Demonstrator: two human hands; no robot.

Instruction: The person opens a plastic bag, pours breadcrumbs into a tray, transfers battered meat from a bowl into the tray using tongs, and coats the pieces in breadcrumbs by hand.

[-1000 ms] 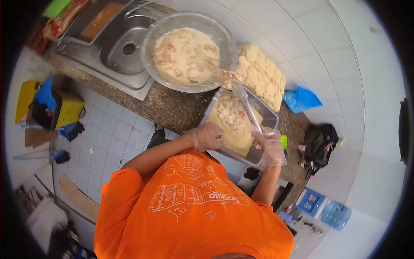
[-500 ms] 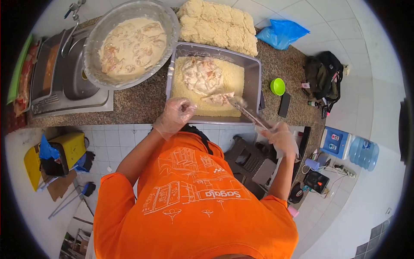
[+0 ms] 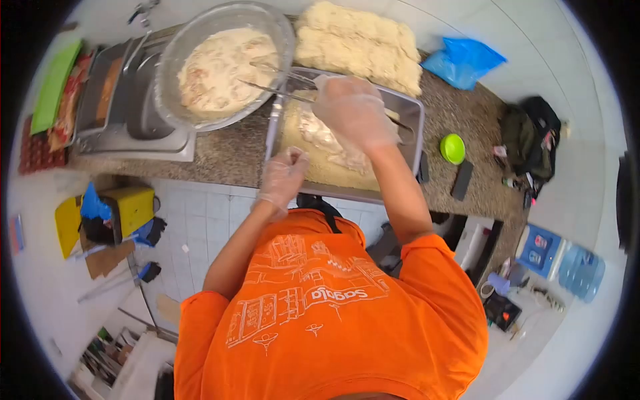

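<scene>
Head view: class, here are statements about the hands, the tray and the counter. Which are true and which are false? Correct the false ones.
1. The right hand holds the tongs. True.
2. The tips of the tongs are pressed together. False: they are spread apart, over the large bowl.
3. The green bowl stands to the left of the tray in the picture. False: it stands to the right.
4. The blue bag lies to the right of the pale crumbly pile. True.
5. The left hand is inside the large bowl. False: it is at the tray's near left corner.
</scene>
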